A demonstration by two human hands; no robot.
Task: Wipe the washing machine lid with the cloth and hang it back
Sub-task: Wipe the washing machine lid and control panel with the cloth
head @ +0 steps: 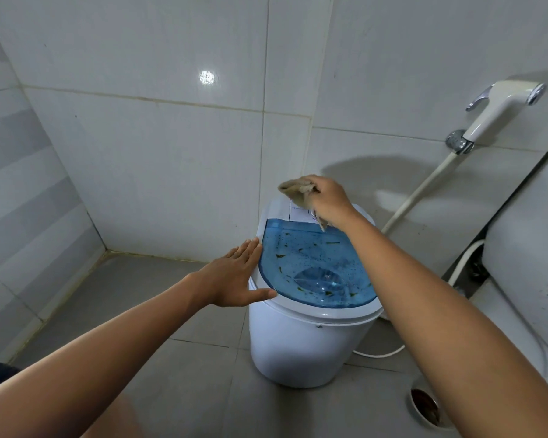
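Observation:
A small white washing machine (298, 343) stands on the grey floor against the tiled wall. Its clear blue lid (317, 263) is shut and carries dark specks and bits of green debris. My right hand (328, 199) hovers over the machine's back panel, shut on a beige cloth (295, 191) that hangs a little below the fist. My left hand (234, 276) lies flat with fingers spread against the machine's left rim, touching the lid's edge.
A white bidet sprayer (500, 112) hangs on the wall at the right, its hose (415, 194) running down behind the machine. A white toilet tank (529, 235) fills the right edge. A floor drain (426, 406) lies near the lower right. Tiled walls meet at the left corner.

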